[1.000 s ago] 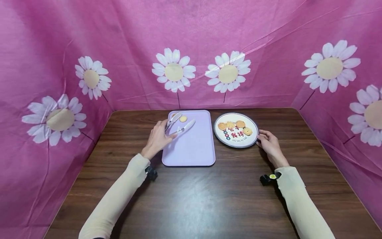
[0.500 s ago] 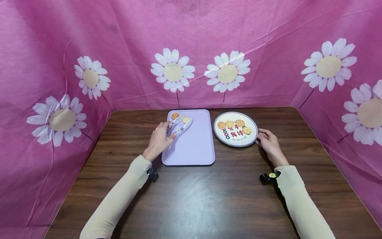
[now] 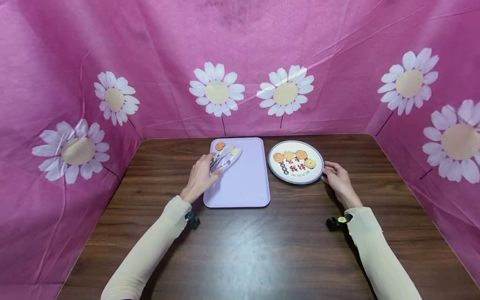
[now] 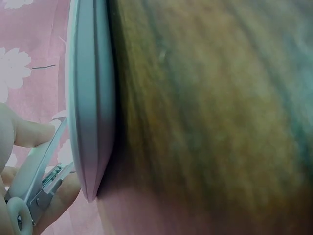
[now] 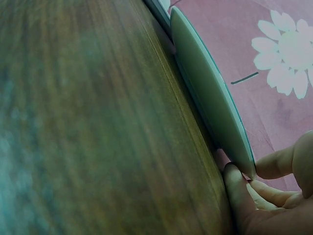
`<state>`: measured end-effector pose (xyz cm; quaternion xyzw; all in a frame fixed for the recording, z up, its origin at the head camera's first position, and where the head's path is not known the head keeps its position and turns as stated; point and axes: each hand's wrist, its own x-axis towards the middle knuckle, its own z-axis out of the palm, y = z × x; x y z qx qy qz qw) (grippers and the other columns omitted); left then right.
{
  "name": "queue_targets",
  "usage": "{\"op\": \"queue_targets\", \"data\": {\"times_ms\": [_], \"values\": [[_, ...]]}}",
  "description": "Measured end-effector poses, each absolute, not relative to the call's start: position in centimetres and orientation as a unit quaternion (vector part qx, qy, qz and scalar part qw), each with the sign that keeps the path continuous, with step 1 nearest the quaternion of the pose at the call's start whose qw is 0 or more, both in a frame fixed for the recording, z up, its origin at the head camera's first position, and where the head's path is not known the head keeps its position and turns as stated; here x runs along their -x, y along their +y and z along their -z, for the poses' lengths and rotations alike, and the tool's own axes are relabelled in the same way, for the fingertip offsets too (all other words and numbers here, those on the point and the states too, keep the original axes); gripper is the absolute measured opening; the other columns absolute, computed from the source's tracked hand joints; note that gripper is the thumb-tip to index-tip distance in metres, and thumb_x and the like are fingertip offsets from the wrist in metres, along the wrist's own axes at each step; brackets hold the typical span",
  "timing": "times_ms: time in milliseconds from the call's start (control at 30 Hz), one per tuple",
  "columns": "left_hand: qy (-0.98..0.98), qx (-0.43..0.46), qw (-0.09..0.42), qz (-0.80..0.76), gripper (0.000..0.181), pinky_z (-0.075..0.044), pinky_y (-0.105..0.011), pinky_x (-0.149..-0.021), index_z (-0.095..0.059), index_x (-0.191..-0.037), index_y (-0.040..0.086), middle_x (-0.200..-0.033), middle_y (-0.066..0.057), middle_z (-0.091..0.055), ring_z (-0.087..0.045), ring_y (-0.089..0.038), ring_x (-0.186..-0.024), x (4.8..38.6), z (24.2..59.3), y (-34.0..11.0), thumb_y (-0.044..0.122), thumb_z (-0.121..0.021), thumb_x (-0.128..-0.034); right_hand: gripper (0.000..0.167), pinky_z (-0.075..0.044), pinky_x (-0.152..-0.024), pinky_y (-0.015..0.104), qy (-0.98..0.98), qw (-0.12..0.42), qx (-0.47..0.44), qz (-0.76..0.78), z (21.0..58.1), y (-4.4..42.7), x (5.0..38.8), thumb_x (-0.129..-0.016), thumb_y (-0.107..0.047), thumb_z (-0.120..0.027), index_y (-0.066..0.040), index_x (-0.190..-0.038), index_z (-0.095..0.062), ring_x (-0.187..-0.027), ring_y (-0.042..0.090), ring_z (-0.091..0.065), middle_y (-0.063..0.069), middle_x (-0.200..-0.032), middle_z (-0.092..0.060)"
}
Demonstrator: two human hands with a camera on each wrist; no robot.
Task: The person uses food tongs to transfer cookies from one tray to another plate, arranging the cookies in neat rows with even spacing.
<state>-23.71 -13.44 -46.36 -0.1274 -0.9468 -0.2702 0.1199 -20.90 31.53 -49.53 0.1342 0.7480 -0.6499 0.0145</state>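
My left hand [image 3: 198,176] holds a pair of metal tongs [image 3: 236,156] over the lavender tray [image 3: 240,187]. The tips of the tongs stand on either side of a pale round cookie [image 3: 234,150]; whether both touch it I cannot tell. A browner cookie [image 3: 220,146] lies in the tray's far left corner. In the left wrist view, thumb and fingers press the tongs' arms [image 4: 34,166] beside the tray's edge [image 4: 90,98]. At the right, my right hand [image 3: 340,183] pinches the rim of a white plate [image 3: 314,155], thumb above and fingers below in the right wrist view.
Several cookies [image 3: 288,155] sit on the far half of the plate, above red printed characters. Tray and plate stand side by side near the far edge of the dark wooden table [image 3: 240,250]. A pink flowered cloth [image 3: 247,33] hangs behind and at both sides.
The tongs' tips have moved slightly from the browner cookie toward the pale one and drawn closer together about it. The right hand and plate have stayed in place.
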Motion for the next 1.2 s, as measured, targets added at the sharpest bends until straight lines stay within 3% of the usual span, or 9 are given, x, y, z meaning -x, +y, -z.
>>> {"op": "queue_targets", "data": {"times_ms": [433, 767, 1200], "values": [[-0.944, 0.14, 0.125, 0.271, 0.058, -0.058, -0.054, -0.085, -0.061, -0.139, 0.002, -0.118, -0.019, -0.069, -0.071, -0.039, -0.1, 23.7, 46.1, -13.1, 0.019, -0.08, -0.0876, 0.054, -0.052, -0.08, 0.007, 0.752, 0.016, -0.142, 0.644, 49.7, 31.5, 21.0, -0.109, -0.013, -0.045, 0.007, -0.158, -0.033, -0.089, -0.014, -0.056, -0.021, -0.1, -0.058], [-0.944, 0.145, 0.11, 0.274, 0.061, -0.057, -0.054, -0.092, -0.061, -0.141, 0.002, -0.125, -0.019, -0.069, -0.07, -0.039, -0.109, 23.9, 46.2, -12.7, 0.021, -0.081, -0.0863, 0.054, -0.052, -0.08, 0.007, 0.75, 0.016, -0.141, 0.646, 49.8, 31.4, 21.0, -0.109, -0.013, -0.045, 0.006, -0.158, -0.033, -0.09, -0.014, -0.056, -0.021, -0.099, -0.058], [-0.945, 0.135, 0.095, 0.281, 0.065, -0.056, -0.052, -0.091, -0.061, -0.139, 0.0, -0.12, -0.02, -0.07, -0.069, -0.038, -0.105, 22.8, 46.2, -14.1, 0.026, -0.084, -0.0847, 0.055, -0.052, -0.082, 0.007, 0.751, 0.012, -0.143, 0.644, 50.0, 31.0, 20.0, -0.109, -0.014, -0.045, 0.007, -0.159, -0.032, -0.093, -0.014, -0.056, -0.013, -0.112, -0.059]]}}
